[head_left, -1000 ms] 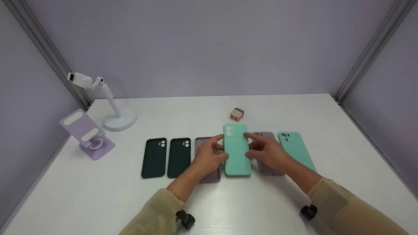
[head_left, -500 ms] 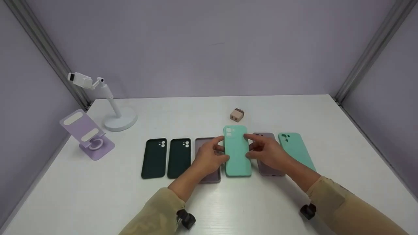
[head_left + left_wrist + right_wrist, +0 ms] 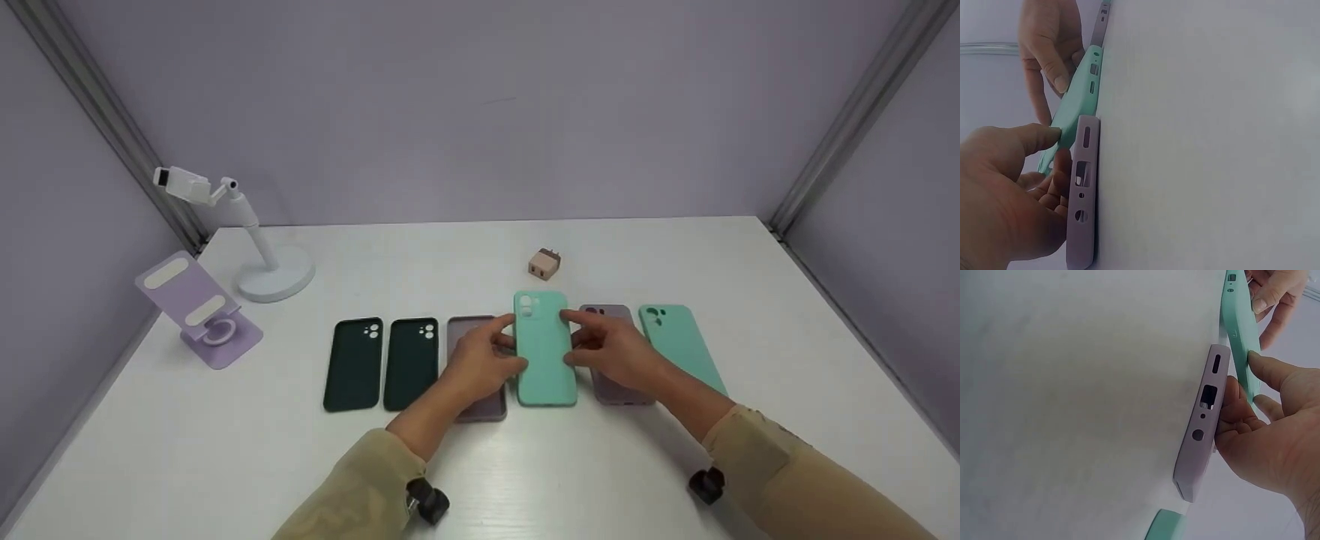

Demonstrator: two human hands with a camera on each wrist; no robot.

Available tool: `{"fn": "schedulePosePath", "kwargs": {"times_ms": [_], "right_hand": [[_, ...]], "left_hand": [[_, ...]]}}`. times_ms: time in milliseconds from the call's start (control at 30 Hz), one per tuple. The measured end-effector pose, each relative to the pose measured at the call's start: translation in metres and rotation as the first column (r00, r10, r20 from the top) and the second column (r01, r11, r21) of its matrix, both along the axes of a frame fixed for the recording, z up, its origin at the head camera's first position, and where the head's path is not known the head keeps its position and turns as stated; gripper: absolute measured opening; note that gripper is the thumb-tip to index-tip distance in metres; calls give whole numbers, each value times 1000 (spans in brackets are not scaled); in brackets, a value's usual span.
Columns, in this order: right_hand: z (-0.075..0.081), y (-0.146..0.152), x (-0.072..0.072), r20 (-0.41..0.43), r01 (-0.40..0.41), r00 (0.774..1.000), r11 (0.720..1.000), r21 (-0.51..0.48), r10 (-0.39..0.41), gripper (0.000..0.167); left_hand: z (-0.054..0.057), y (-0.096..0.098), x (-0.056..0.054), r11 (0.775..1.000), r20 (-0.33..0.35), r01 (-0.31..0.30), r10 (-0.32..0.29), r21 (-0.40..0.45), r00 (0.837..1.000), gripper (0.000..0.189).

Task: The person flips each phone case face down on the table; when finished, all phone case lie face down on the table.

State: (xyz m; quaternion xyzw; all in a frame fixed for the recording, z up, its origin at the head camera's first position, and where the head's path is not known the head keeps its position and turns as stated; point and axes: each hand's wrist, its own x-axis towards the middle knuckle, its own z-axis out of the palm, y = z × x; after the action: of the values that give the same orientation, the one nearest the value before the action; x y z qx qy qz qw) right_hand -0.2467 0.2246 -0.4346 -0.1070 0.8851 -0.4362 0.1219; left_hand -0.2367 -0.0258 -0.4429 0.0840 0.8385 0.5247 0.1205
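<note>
A mint green phone case (image 3: 546, 351) lies between my hands, its back facing up. My left hand (image 3: 480, 361) grips its left edge with thumb and fingers, over a mauve phone case (image 3: 487, 409). On the other edge, my right hand (image 3: 615, 349) holds it by fingertips and thumb, above a second mauve phone case (image 3: 619, 394). From the left wrist view, the held mint case (image 3: 1081, 93) slants, its port end close to the tabletop and its camera end raised. The right fingers partly cover the mauve case's camera cutouts.
Two dark green phone cases (image 3: 356, 364) lie at the left of the row, and another mint phone case (image 3: 682, 345) at the right. Behind stands a pink charger plug (image 3: 544, 264). A purple phone stand (image 3: 199, 307) and a white camera stand (image 3: 274, 281) are at the left.
The camera end of the mint phone case has come down slightly towards the table. Both hands keep their hold along its sides, and the other cases stay in place.
</note>
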Motion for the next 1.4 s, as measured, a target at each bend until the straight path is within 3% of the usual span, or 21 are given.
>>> {"fn": "schedulePosePath", "kwargs": {"times_ms": [1000,1400], "right_hand": [[-5,3,-2,11,9,1000,999,38,-9,72],[-3,2,-1,-5,-13,1000,998,69,14,74]], "left_hand": [[-4,3,-4,984,-19,15,-18,-176,1000,71],[-3,3,-2,980,-43,40,-49,-194,998,72]]}}
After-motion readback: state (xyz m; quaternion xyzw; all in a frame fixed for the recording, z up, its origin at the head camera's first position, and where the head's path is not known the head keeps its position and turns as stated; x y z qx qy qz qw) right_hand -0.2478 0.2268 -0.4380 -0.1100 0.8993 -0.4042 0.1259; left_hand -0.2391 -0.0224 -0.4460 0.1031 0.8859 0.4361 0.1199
